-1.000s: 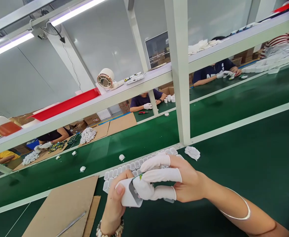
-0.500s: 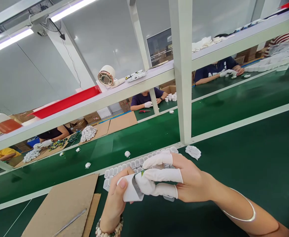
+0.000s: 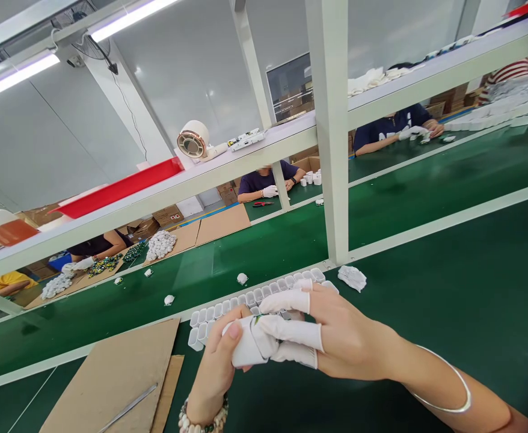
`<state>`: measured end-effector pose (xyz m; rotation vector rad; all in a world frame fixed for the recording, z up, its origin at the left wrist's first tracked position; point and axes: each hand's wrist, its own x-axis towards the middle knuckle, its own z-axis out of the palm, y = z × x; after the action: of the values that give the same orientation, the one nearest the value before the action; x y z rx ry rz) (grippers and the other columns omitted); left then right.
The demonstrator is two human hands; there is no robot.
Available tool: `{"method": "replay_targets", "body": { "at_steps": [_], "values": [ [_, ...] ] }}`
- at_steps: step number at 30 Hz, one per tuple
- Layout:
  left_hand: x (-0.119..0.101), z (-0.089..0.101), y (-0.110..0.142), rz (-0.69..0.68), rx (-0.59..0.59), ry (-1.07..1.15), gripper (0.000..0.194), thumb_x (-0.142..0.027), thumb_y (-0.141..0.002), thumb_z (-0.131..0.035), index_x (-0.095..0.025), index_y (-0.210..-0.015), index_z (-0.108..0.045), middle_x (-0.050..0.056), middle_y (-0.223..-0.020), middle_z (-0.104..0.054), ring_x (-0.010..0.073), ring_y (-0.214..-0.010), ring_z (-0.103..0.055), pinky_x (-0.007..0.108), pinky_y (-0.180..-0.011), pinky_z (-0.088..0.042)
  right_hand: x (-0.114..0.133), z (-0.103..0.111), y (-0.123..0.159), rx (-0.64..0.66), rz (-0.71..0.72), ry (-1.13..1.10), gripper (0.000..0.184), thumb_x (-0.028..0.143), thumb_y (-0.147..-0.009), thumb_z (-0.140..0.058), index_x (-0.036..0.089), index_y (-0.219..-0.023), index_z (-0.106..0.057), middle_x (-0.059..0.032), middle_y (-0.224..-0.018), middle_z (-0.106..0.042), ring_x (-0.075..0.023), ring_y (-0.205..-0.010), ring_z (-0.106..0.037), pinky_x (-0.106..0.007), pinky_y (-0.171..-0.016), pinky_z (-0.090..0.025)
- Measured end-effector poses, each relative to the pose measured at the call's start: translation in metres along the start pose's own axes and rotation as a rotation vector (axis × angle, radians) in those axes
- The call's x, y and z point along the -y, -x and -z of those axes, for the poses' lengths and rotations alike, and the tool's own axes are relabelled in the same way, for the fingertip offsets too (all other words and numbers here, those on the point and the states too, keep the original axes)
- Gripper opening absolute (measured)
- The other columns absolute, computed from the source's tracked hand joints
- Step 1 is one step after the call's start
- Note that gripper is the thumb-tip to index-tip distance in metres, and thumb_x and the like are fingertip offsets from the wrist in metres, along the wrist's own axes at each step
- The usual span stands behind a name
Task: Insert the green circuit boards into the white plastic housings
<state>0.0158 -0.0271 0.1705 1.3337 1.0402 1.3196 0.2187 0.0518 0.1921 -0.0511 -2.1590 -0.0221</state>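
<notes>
My left hand (image 3: 214, 367) and my right hand (image 3: 331, 337) meet over the green bench, both closed on one small white plastic housing (image 3: 246, 346). The left thumb presses on its top and the left fingers wrap under it. My right fingers wear white finger cots and pinch the housing's right end, where a bit of green shows. Just behind the hands lies a white tray (image 3: 201, 328) of small cells.
Cardboard sheets (image 3: 115, 379) with metal tweezers (image 3: 128, 409) lie at the lower left. A crumpled white glove (image 3: 352, 278) rests by the frame post (image 3: 331, 132). Small white parts (image 3: 242, 278) ride the green conveyor. Several other workers sit across it. A tape roll (image 3: 193, 139) and red tray (image 3: 119, 187) sit on the shelf.
My hands have turned the housing and closed tighter round it, so the dark slot on its face is now covered. The loose white parts on the conveyor have drifted to the right.
</notes>
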Motion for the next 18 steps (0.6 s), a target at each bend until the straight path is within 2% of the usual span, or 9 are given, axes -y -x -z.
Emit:
{"method": "replay_targets", "body": {
  "at_steps": [4,8,12,18],
  "values": [
    [0.000,-0.007,-0.003,0.020,-0.062,0.138,0.047,-0.058,-0.088,-0.050,-0.013,-0.077,-0.058,-0.002,-0.059,-0.046,0.0024,-0.040,-0.028,0.018,-0.040,-0.022,-0.005,-0.006,-0.002,-0.007,0.053,-0.001,0.038,0.031,-0.093,-0.059,0.017,-0.128,-0.053,-0.0140,-0.116,-0.066,-0.0214,-0.096,-0.064,-0.035,-0.077,-0.048],
    [0.000,-0.012,-0.006,0.011,-0.081,0.311,0.044,-0.055,-0.090,-0.050,-0.014,-0.092,-0.065,-0.006,-0.047,-0.037,0.0032,-0.038,-0.022,0.018,-0.041,-0.021,-0.002,-0.009,-0.004,0.043,0.047,0.046,0.042,0.031,-0.096,-0.053,0.011,-0.133,-0.049,-0.0194,-0.132,-0.056,-0.0257,-0.118,-0.055,-0.041,-0.092,-0.045],
    [0.003,-0.012,-0.007,0.021,-0.081,0.419,0.042,-0.055,-0.090,-0.050,-0.016,-0.083,-0.065,-0.007,-0.041,-0.031,0.0042,-0.038,-0.020,0.019,-0.042,-0.021,-0.003,-0.014,-0.006,0.072,0.032,0.029,0.043,0.028,-0.096,-0.053,0.011,-0.135,-0.046,-0.0178,-0.137,-0.052,-0.0258,-0.129,-0.046,-0.041,-0.099,-0.042],
    [0.004,-0.012,-0.011,0.036,-0.101,0.446,0.042,-0.055,-0.087,-0.054,-0.016,-0.072,-0.060,-0.007,-0.042,-0.035,0.0048,-0.040,-0.021,0.018,-0.045,-0.025,-0.013,-0.026,-0.005,0.030,0.034,-0.015,0.041,0.028,-0.096,-0.052,0.012,-0.134,-0.048,-0.0173,-0.138,-0.052,-0.0259,-0.127,-0.048,-0.042,-0.099,-0.044]
  ]
}}
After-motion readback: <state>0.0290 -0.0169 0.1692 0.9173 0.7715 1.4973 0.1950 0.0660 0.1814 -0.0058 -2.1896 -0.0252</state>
